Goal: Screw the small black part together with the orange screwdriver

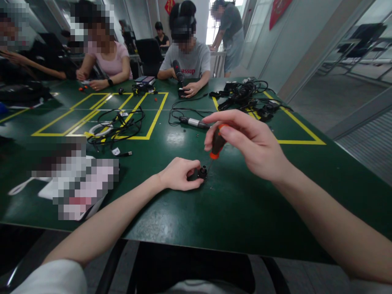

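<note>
Here, left hand (179, 173): thumb and fingers pinching the small black part (202, 171), wrist low over the table.
Right hand (255, 145): grasping the screwdriver (218, 143) by its black and orange handle, thumb against one side.
Screwdriver: tilted, shaft pointing down to the right side of the black part; whether the tip touches it, I cannot tell.
Black part: at the green table (171, 220), between the left fingertips, a round piece standing up on it.
Black and silver tool (194, 122): lying on the table beyond the hands, near the screwdriver.
Cables: a loose coil (139, 122) ahead on the left, a bigger tangled pile (241, 96) on the far right, both over yellow tape (301, 142).
Person opposite (186, 61): grey shirt, a hand at a small black object.
</note>
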The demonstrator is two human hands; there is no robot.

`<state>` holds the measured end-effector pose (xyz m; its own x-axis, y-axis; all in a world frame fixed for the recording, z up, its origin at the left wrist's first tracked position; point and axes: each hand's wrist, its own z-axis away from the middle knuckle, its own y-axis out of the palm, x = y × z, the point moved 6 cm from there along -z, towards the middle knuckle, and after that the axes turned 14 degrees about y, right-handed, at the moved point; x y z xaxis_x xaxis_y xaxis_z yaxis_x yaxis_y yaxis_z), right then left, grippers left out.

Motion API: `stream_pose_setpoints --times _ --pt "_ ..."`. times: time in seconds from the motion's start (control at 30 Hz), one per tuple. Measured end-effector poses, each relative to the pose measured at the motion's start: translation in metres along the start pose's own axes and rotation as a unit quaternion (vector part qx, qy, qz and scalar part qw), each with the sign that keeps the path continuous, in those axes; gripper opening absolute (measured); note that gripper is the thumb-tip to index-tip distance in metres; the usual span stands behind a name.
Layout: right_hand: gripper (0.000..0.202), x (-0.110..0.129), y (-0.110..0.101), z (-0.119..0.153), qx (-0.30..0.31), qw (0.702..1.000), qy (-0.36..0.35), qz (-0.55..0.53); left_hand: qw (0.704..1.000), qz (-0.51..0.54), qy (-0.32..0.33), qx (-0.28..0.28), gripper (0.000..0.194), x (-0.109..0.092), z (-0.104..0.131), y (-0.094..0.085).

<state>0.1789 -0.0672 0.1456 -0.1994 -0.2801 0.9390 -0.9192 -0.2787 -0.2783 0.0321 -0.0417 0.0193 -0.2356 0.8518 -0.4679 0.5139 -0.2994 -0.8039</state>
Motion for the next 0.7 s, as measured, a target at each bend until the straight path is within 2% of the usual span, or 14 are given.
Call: stream_pose_setpoints --times 0.17,0.27,0.4,0.57,0.7 --pt "0.024 -0.008 0.008 -0.006 0.056 0.986 0.020 -0.157 1.000 0.005 0.021 -0.005 0.035 -0.002 -0.001 0.000" --pt "0.025 -0.008 0.010 -0.008 0.070 0.974 0.017 -0.216 0.999 0.012 0.032 -0.005 0.031 -0.003 -0.001 0.000" --pt "0.025 -0.010 0.013 -0.007 0.100 0.959 -0.003 -0.266 0.999 0.022 0.041 0.004 0.025 -0.006 -0.001 -0.002" --pt "0.021 -0.014 0.016 -0.008 0.103 0.946 -0.009 -0.308 0.998 0.035 0.038 0.022 0.030 -0.010 -0.002 -0.005" --pt "0.030 -0.012 0.015 -0.010 0.098 0.942 -0.021 -0.320 0.998 0.038 0.030 0.034 0.028 -0.011 -0.001 -0.005"
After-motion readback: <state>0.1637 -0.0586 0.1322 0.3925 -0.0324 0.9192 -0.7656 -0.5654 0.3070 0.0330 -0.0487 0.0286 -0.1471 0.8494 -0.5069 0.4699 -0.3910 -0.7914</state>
